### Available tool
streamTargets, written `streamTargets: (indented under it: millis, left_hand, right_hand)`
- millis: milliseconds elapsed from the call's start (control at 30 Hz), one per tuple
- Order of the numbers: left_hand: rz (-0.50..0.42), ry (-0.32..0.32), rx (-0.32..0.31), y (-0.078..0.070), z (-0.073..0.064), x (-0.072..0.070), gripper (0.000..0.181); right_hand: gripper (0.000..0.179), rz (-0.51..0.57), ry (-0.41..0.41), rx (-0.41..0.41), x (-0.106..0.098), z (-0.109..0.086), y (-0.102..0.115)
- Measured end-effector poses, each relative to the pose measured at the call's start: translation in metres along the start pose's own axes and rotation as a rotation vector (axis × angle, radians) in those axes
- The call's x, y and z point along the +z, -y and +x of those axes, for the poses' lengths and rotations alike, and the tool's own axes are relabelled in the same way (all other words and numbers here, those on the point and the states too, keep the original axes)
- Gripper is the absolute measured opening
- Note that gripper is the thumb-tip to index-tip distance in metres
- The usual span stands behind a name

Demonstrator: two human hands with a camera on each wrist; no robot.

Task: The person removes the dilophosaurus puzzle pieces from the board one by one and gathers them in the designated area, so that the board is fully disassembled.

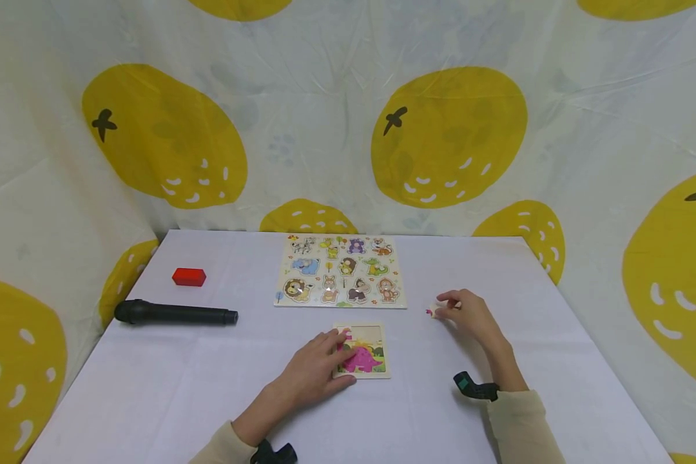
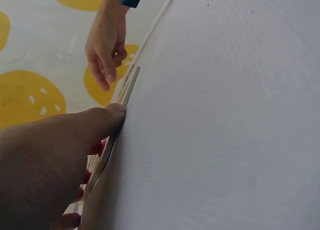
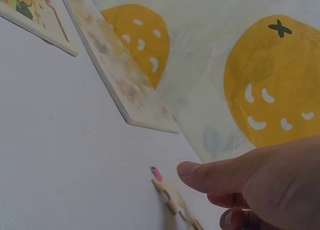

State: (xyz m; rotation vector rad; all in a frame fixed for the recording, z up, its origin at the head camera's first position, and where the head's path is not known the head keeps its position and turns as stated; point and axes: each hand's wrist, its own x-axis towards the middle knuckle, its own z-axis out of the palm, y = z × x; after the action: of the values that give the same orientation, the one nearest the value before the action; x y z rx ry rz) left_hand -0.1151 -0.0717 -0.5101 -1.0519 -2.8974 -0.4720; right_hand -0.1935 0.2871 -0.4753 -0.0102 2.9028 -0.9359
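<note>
A small square wooden jigsaw puzzle (image 1: 364,358) with a pink dinosaur lies near the middle of the table. My left hand (image 1: 316,367) rests over its left side, fingers spread across the picture. The left thumb (image 2: 107,119) touches the board's edge in the left wrist view. Part of the puzzle's upper area shows bare tray. To the right, my right hand (image 1: 468,314) pinches a small puzzle piece (image 1: 431,312) low over the table. In the right wrist view the piece (image 3: 170,196) shows a pink spot and a notched edge; the thumb partly hides the fingers' contact.
Behind the small puzzle lies a larger animal puzzle board (image 1: 339,270). A black microphone (image 1: 176,313) and a red block (image 1: 189,277) lie on the left of the white-covered table (image 1: 151,380). A curtain with yellow fruit prints (image 1: 313,116) hangs behind.
</note>
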Motion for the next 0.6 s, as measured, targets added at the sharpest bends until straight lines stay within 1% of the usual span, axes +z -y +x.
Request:
streamTargets:
  millis: [133, 400, 467, 600]
  left_hand:
    - [-0.029, -0.01, -0.01, 0.001, 0.0, 0.0, 0.054]
    - [-0.034, -0.086, 0.033, 0.002, 0.0, 0.001, 0.054]
    - [-0.032, -0.087, 0.034, 0.003, 0.0, 0.001, 0.054]
    - [-0.029, -0.067, 0.026, 0.002, -0.001, 0.0, 0.054]
  right_hand:
    - [0.037, -0.004, -0.019, -0.03, 0.003, 0.001, 0.012]
    - [0.037, -0.007, -0.019, -0.076, 0.018, -0.004, 0.043]
    - [0.037, -0.006, -0.023, -0.086, 0.022, -0.006, 0.051]
    - [0.036, -0.003, -0.021, -0.13, 0.032, -0.008, 0.065]
